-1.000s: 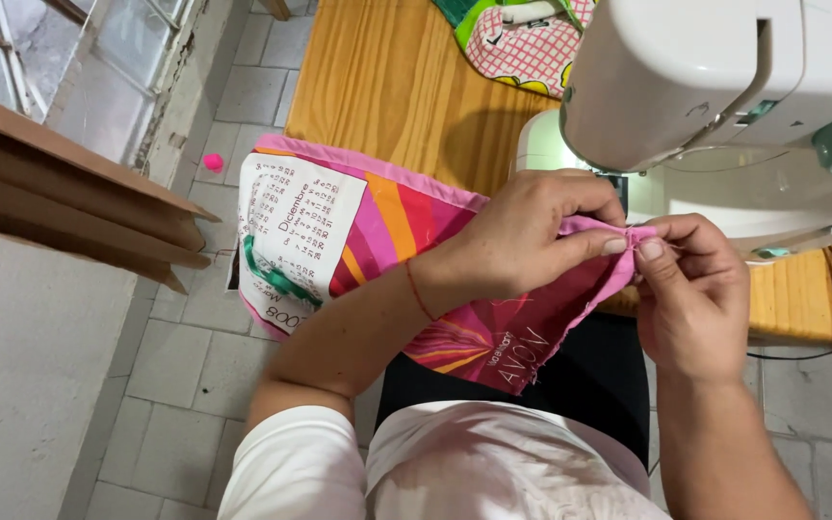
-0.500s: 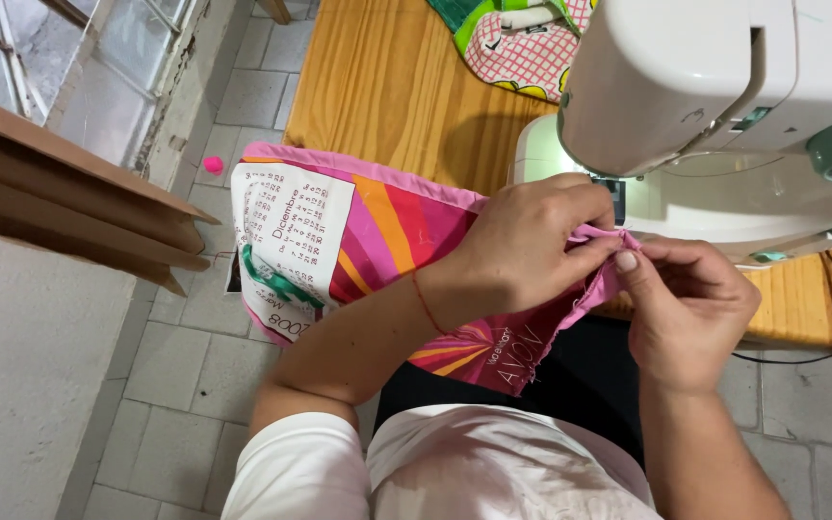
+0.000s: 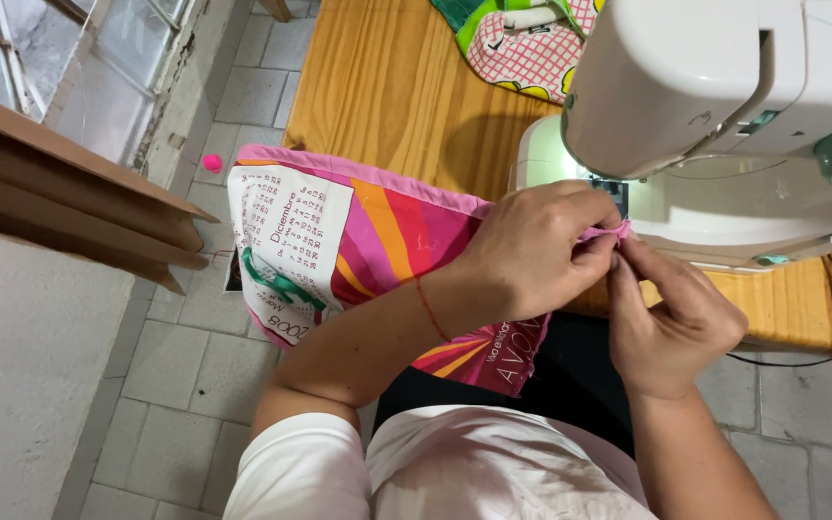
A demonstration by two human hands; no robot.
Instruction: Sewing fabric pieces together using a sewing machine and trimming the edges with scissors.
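- My left hand (image 3: 532,250) and right hand (image 3: 671,323) both pinch the pink cloth (image 3: 377,241) edge, just in front of the sewing machine (image 3: 724,125).
- I judge the fold could slip from my fingertips (image 3: 609,252).
- The cloth overhangs the table (image 3: 387,87); its weight may drag it.

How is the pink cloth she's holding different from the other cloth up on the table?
The pink cloth is pinched by both hands, left hand and right hand; the checked cloth lies untouched. The pink cloth has wide pink, red and orange stripes and a white printed panel; the checked cloth has small pink checks with green and yellow edging. The pink cloth hangs off the table; the checked cloth rests on it. Both are colourful fabric.
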